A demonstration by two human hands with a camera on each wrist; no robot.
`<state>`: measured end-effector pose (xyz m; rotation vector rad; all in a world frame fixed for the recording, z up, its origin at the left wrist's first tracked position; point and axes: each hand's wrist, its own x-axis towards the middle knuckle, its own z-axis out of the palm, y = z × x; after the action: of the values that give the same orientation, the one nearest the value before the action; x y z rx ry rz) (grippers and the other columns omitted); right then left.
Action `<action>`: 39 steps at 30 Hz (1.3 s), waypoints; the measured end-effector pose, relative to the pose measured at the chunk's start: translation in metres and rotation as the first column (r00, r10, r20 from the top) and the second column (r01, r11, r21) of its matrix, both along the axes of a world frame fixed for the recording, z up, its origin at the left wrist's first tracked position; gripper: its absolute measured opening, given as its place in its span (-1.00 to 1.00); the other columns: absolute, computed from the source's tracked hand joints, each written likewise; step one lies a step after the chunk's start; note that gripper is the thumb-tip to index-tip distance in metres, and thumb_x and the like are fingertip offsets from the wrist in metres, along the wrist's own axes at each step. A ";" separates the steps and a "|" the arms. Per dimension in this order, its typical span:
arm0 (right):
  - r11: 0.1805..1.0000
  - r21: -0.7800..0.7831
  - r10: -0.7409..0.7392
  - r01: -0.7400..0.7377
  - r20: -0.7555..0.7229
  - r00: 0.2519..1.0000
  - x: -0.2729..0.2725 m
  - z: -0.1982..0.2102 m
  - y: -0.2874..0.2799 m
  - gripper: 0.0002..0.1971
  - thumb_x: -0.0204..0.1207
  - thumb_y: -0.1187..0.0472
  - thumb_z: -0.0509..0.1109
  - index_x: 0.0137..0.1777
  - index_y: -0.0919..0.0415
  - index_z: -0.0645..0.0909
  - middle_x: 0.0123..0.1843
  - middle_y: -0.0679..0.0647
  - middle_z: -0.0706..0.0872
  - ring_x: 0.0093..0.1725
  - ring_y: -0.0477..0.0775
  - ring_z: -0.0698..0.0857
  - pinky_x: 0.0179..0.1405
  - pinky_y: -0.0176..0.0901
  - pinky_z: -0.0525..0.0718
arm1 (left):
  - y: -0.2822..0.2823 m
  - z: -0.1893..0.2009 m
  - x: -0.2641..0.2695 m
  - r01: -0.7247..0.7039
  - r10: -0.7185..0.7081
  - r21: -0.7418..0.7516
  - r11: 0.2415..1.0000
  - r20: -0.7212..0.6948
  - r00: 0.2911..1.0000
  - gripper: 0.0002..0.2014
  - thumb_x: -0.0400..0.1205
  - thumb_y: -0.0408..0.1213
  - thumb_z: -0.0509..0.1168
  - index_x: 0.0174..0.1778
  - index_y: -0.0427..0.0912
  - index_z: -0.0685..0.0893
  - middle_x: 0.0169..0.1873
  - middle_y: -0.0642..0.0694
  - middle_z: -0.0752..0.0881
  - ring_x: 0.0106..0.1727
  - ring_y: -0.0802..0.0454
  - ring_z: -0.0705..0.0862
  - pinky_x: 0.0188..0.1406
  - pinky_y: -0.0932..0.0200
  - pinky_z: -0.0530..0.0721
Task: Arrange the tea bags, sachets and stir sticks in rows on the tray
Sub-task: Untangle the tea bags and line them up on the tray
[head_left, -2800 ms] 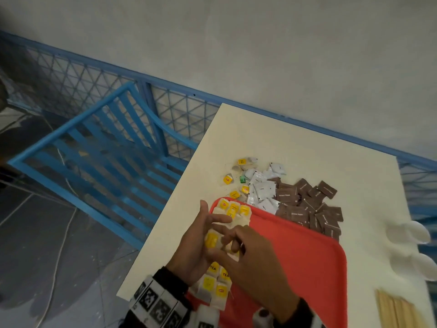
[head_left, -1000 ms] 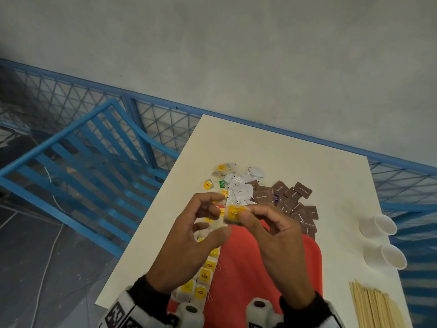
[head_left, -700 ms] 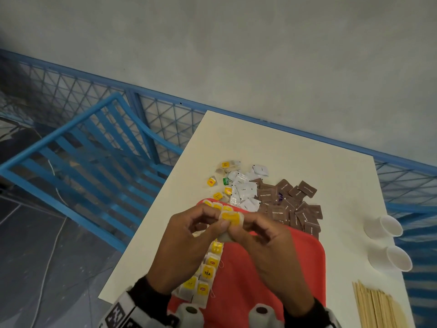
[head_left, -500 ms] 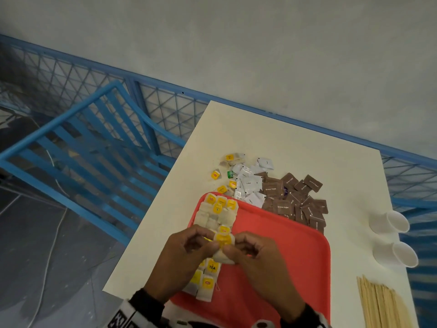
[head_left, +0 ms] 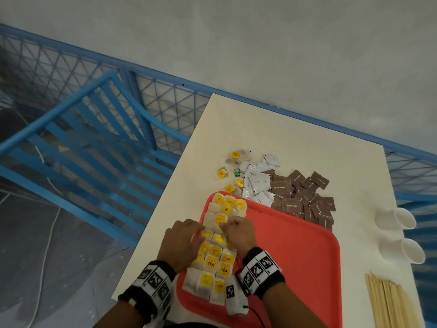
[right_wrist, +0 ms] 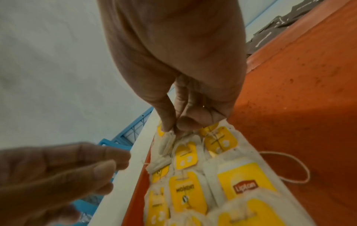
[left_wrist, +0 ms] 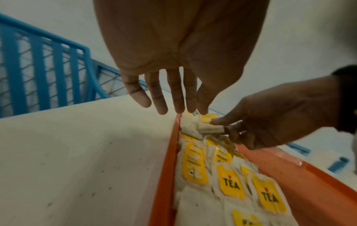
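Observation:
A red tray lies on the cream table, with yellow-tagged tea bags laid in rows along its left side. My right hand pinches one tea bag between thumb and finger and holds it low over the rows, near the tray's far left. The same pinched tea bag hangs crumpled in the right wrist view. My left hand hovers beside it over the tray's left rim, fingers straight and holding nothing.
Beyond the tray lie loose tea bags, white sachets and brown sachets. Two white cups lie at the right edge, with wooden stir sticks in front of them. A blue railing runs left of the table.
Both hands came down from above the tray to the tea bag rows. The left hand let go of the tea bag and straightened; the right still pinches it.

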<state>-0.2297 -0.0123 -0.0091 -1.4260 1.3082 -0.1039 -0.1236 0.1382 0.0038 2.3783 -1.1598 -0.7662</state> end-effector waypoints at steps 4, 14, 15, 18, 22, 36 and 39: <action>0.977 -0.193 0.059 -0.091 -0.168 0.984 0.007 -0.002 0.005 -0.71 0.43 0.23 0.53 -0.32 0.08 0.43 -0.36 -0.02 0.59 -0.37 0.02 0.56 -0.38 -0.06 0.58 | -0.015 -0.001 -0.002 0.205 -0.219 0.121 0.971 0.115 0.969 -0.50 0.64 0.09 0.00 0.46 0.10 0.53 0.43 0.12 0.57 0.33 -0.03 0.51 0.22 0.00 0.45; 0.615 -0.398 0.559 -0.680 -0.387 0.733 -0.002 0.009 0.011 -0.78 0.66 0.18 0.21 0.11 0.13 0.69 0.11 0.02 0.56 0.12 0.03 0.60 0.00 -0.23 0.56 | -0.015 -0.010 -0.006 0.318 -0.329 0.087 0.944 0.260 0.908 -0.62 0.44 0.13 0.12 0.01 0.14 0.75 0.03 0.19 0.80 -0.19 0.07 0.71 -0.38 0.13 0.65; 0.577 -0.387 0.591 -0.719 -0.410 0.695 -0.002 0.010 0.011 -0.77 0.66 0.17 0.20 0.11 0.15 0.69 0.12 0.04 0.56 0.16 0.03 0.59 0.00 -0.25 0.52 | -0.015 -0.010 -0.006 0.314 -0.329 0.096 0.944 0.263 0.907 -0.62 0.44 0.14 0.12 0.00 0.14 0.76 0.01 0.20 0.80 -0.20 0.09 0.71 -0.40 0.13 0.65; 0.639 -0.412 0.547 -0.649 -0.350 0.761 -0.001 0.016 0.003 -0.78 0.65 0.16 0.22 0.03 0.15 0.70 0.08 0.03 0.57 0.04 0.03 0.61 -0.01 -0.18 0.58 | -0.017 -0.010 -0.003 0.270 -0.273 0.045 0.962 0.232 0.934 -0.61 0.49 0.14 0.13 0.06 0.12 0.75 -0.02 0.20 0.80 -0.16 0.07 0.71 -0.33 0.14 0.62; 0.726 -0.396 0.492 -0.562 -0.272 0.827 0.009 0.038 -0.037 -0.80 0.58 0.24 0.29 -0.15 0.19 0.75 -0.14 0.03 0.77 -0.16 0.02 0.70 -0.21 -0.22 0.61 | -0.033 0.005 0.017 0.133 -0.127 -0.110 0.985 0.057 0.990 -0.66 0.63 0.12 0.13 0.14 0.10 0.70 -0.14 0.19 0.76 -0.14 0.12 0.68 -0.15 0.11 0.57; 0.665 -0.158 0.466 -0.730 -0.676 0.571 0.086 0.012 -0.117 -0.60 0.56 0.10 0.39 0.33 0.21 0.45 0.35 0.20 0.56 0.34 0.29 0.59 0.24 0.10 0.59 | -0.146 0.009 0.117 -0.161 0.174 0.098 0.982 -0.151 0.973 -0.75 0.59 0.03 0.45 -0.33 0.04 0.61 -0.33 0.06 0.71 -0.14 0.01 0.70 -0.02 0.05 0.68; 0.654 -0.165 0.491 -0.738 -0.650 0.580 0.087 0.005 -0.120 -0.67 0.53 0.24 0.36 0.28 0.25 0.50 0.29 0.23 0.58 0.30 0.32 0.62 0.21 0.12 0.64 | -0.165 0.004 0.117 -0.158 0.168 0.066 0.985 -0.178 0.970 -0.85 0.60 -0.10 0.46 -0.18 -0.04 0.67 -0.37 0.08 0.69 -0.24 0.10 0.67 -0.11 0.16 0.58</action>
<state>-0.1425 -0.1326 -0.0041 -2.3746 1.1586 0.6078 -0.0063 -0.0270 0.0073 2.3507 -0.8685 -0.9450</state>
